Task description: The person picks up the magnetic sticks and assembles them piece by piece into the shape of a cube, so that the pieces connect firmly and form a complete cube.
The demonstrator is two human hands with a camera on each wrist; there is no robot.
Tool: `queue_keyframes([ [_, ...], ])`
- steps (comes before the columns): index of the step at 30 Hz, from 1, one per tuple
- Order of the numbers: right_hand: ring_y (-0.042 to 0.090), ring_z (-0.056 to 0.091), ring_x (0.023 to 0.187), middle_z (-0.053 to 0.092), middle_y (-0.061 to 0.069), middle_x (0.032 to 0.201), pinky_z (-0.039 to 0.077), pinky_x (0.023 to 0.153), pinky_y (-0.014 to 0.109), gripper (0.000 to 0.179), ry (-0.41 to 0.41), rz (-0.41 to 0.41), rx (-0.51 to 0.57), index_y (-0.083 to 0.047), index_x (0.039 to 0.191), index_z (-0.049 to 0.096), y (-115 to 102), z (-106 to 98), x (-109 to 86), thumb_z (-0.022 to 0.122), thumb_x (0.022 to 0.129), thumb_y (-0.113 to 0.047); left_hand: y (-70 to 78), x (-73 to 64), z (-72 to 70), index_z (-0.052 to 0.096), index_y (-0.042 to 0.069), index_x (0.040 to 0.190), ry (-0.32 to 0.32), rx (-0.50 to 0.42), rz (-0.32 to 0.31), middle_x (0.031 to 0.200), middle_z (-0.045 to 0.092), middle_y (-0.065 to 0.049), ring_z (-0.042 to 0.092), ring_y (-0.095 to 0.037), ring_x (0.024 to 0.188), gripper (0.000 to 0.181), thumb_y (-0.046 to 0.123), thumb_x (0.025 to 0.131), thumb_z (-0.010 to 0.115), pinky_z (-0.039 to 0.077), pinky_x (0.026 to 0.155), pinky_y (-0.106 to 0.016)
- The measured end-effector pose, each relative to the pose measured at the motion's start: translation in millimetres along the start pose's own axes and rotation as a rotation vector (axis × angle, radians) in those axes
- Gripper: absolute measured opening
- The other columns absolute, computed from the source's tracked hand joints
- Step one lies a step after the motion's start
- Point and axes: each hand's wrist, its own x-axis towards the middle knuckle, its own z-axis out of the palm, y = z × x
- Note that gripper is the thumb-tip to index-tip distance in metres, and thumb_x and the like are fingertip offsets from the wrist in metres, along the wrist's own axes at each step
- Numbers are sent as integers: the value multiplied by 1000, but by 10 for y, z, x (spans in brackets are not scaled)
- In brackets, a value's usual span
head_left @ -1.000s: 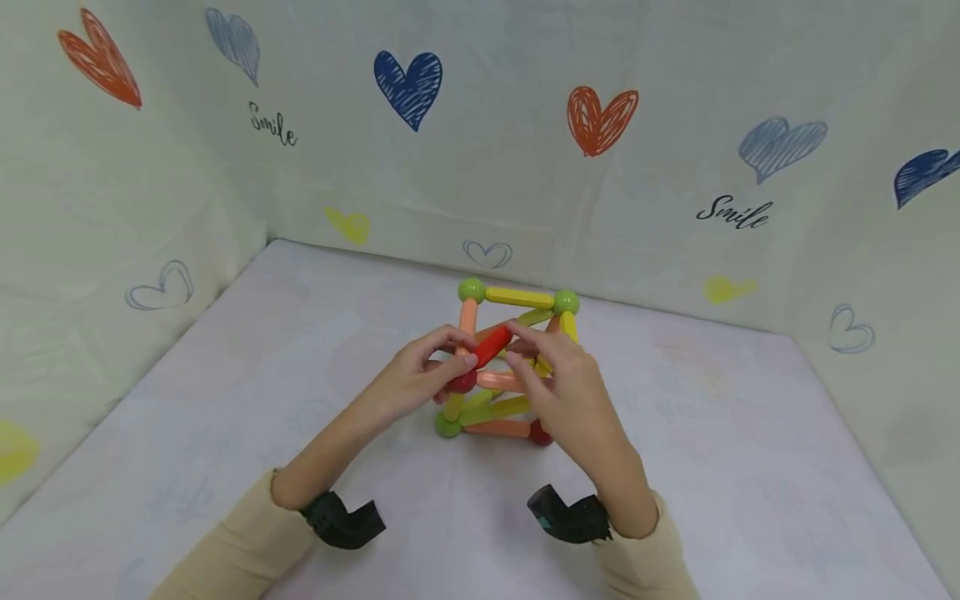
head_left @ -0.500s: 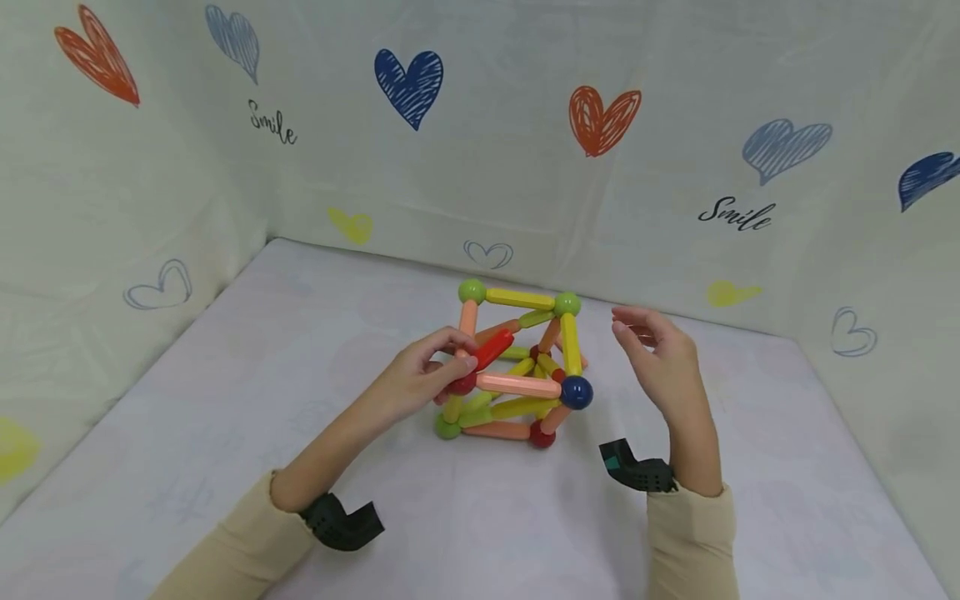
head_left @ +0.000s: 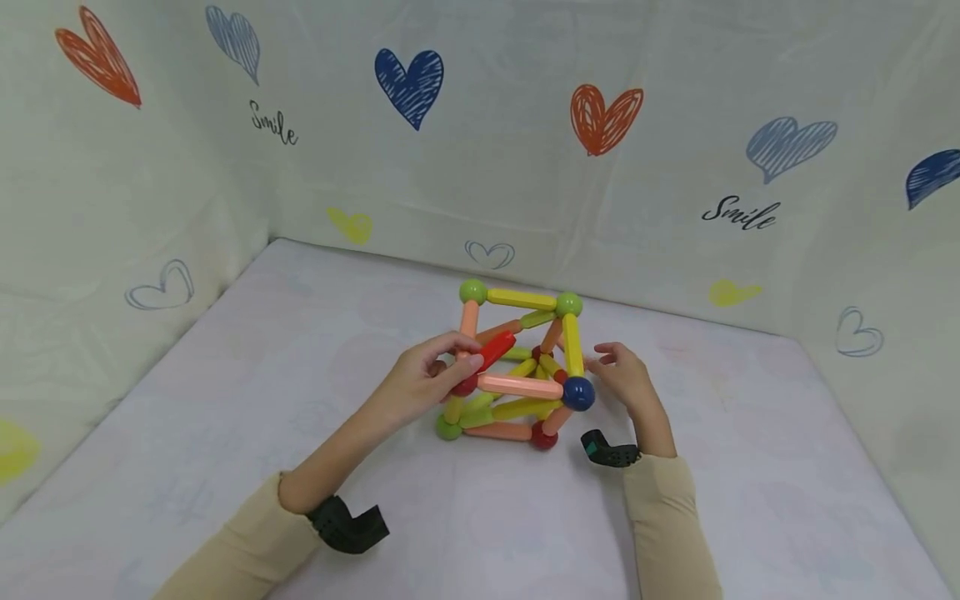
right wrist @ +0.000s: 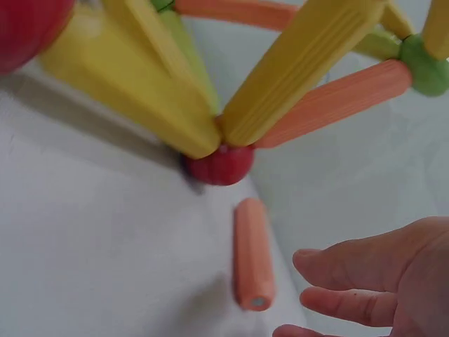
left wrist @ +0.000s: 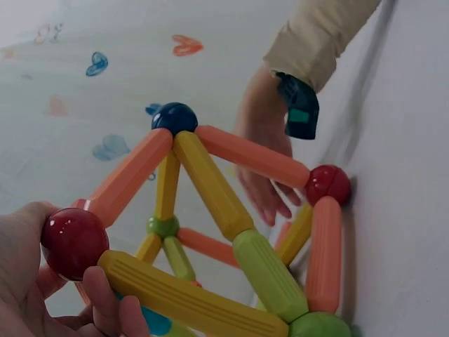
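A frame of magnetic sticks and balls (head_left: 521, 385) stands on the table, in orange, yellow and green sticks. My left hand (head_left: 420, 371) grips it at the near left corner, fingers round a red ball (left wrist: 76, 243). A red stick (head_left: 497, 350) slants up from beside the thumb. At the near right corner is a dark blue ball (head_left: 578, 393). My right hand (head_left: 628, 379) is just right of the frame, holding nothing. In the right wrist view its fingers are spread beside a loose orange stick (right wrist: 253, 256), apart from it, which lies near a red ball (right wrist: 221, 165).
The pale table (head_left: 315, 333) runs back to a white cloth wall (head_left: 510, 192) printed with hearts and "Smile". A black wrist camera sits on the left wrist (head_left: 348, 525) and another on the right wrist (head_left: 609, 450).
My right hand has left the red stick, swung out to the right, then come back in and lower beside the frame's right side. The left hand stays at its corner.
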Motion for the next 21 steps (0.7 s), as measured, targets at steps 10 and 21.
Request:
queue_keyframes([
  [10,31,47,89,49,22,102,45,74,37,38,72,-66,-101,5,120,50,91,168,113,49,93,-21,-8,-4,7,57,13,113,6,5,8,89,50,-8,46,-18,58,25,26,92,58,43,51,-23],
  [21,17,57,87,59,11,103,48,74,26,42,292,-102,322,0,120,48,10,-55,11,46,97,-36,-7,4,2,57,12,112,-6,-3,26,89,50,-8,47,-21,58,25,25,92,58,42,51,-23],
])
